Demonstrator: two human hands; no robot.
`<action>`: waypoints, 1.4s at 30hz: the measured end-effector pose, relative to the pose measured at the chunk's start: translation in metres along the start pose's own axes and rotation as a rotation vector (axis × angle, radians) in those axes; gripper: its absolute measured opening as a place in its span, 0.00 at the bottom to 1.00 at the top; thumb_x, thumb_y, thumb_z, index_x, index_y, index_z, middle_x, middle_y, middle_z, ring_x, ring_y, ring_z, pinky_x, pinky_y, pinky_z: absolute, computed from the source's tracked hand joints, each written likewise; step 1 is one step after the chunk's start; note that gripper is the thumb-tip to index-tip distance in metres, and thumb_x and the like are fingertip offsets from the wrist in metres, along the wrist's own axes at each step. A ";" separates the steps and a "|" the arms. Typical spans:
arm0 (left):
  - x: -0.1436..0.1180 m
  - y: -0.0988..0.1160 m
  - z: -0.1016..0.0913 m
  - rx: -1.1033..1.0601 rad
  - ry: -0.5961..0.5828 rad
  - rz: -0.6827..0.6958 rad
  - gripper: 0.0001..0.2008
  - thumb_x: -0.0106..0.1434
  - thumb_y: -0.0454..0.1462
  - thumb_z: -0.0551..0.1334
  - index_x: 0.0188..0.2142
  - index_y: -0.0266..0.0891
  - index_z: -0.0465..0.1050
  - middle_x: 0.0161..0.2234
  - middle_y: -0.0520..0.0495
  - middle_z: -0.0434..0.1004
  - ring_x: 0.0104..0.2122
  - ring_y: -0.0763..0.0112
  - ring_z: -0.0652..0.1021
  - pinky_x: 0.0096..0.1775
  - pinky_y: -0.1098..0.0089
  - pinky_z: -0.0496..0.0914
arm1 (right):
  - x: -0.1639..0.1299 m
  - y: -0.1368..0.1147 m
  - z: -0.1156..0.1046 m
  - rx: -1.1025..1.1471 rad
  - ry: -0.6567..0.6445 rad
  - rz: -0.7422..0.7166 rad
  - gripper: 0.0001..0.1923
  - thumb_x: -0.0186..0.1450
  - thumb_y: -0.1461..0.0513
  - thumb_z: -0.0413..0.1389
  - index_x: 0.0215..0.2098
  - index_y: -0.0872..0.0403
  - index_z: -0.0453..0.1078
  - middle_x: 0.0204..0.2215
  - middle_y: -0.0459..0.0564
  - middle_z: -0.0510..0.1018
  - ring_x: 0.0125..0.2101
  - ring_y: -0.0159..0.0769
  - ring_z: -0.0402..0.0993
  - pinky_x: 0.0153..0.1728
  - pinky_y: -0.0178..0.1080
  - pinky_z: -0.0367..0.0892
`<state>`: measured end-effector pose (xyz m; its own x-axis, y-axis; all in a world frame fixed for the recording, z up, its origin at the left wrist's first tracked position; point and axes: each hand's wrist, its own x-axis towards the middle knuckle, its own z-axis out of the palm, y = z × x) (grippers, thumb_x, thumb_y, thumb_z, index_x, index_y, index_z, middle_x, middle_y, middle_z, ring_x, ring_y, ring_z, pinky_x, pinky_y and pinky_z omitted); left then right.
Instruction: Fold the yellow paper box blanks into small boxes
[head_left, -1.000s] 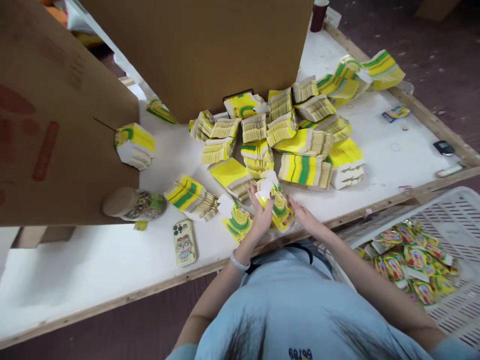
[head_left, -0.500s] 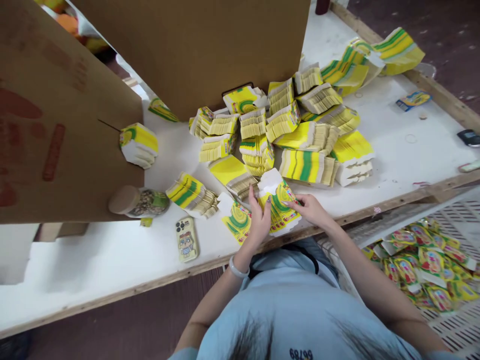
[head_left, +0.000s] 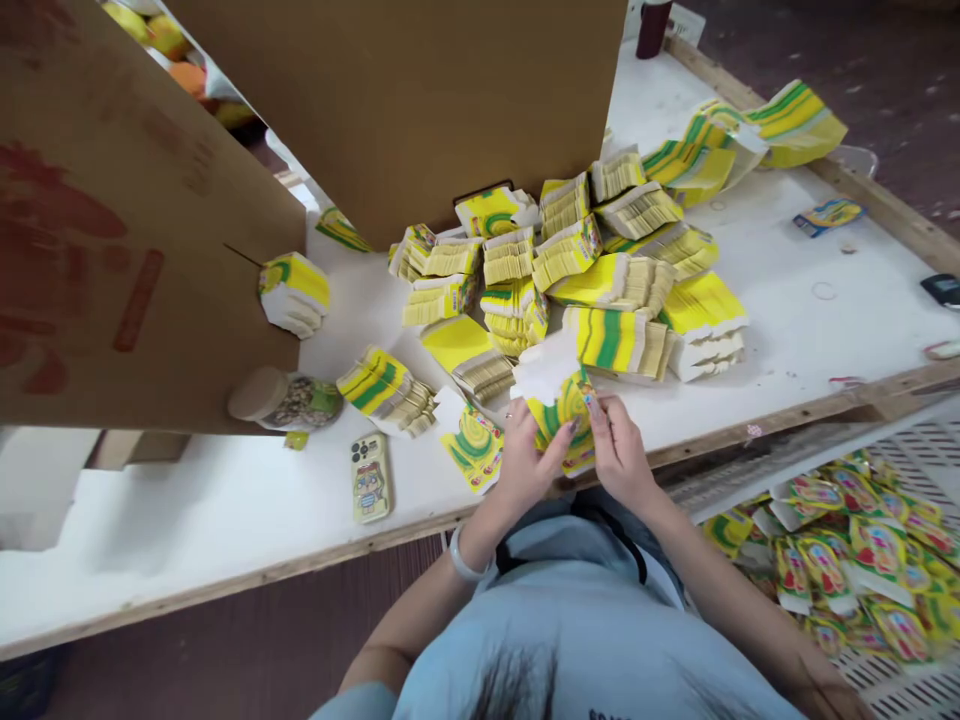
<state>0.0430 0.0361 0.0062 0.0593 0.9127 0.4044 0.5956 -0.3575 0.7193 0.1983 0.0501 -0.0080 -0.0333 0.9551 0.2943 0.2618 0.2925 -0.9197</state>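
My left hand (head_left: 525, 462) and my right hand (head_left: 621, 452) both grip a small stack of yellow-green printed card packs (head_left: 561, 412) just above the table's near edge. White card tabs stick out at the stack's far end. A single flat card (head_left: 472, 444) lies left of my left hand. Behind my hands sits a heap of bundled yellow card stacks (head_left: 585, 270). One separate bundle (head_left: 386, 392) lies left of it.
A phone in a cartoon case (head_left: 370, 478) lies near the table edge, a cork-lidded jar (head_left: 281, 399) beside it. Large cardboard boxes (head_left: 405, 90) stand at the back and left. A white crate (head_left: 930, 440) at the right holds several finished packs (head_left: 847, 550).
My hands drew the stack closer together and toward me, the right hand shifting from its right side onto its near end. The view shifted slightly.
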 end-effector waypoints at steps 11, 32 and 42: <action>-0.027 0.013 -0.011 0.121 -0.232 0.225 0.06 0.67 0.33 0.58 0.44 0.39 0.69 0.43 0.41 0.72 0.44 0.60 0.76 0.44 0.60 0.75 | -0.030 -0.014 0.024 0.083 0.131 0.066 0.12 0.74 0.51 0.50 0.48 0.50 0.65 0.35 0.49 0.75 0.35 0.39 0.74 0.38 0.43 0.73; -0.035 0.015 -0.028 -0.053 -0.422 0.005 0.51 0.64 0.39 0.65 0.75 0.38 0.33 0.69 0.25 0.58 0.66 0.42 0.68 0.62 0.46 0.68 | -0.005 -0.049 -0.012 0.207 -0.224 0.183 0.25 0.59 0.58 0.65 0.54 0.48 0.72 0.47 0.53 0.83 0.46 0.45 0.81 0.50 0.47 0.77; -0.028 0.022 -0.033 -0.520 -0.406 -0.468 0.16 0.67 0.44 0.63 0.49 0.37 0.75 0.41 0.45 0.83 0.39 0.64 0.80 0.44 0.65 0.76 | -0.032 -0.032 0.010 0.449 -0.081 0.392 0.25 0.65 0.47 0.63 0.54 0.46 0.61 0.38 0.49 0.84 0.37 0.40 0.83 0.37 0.42 0.80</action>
<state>0.0278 -0.0038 0.0293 0.2417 0.9556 -0.1683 0.1877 0.1241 0.9744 0.1815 0.0105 0.0096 -0.0949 0.9911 -0.0930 -0.1631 -0.1076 -0.9807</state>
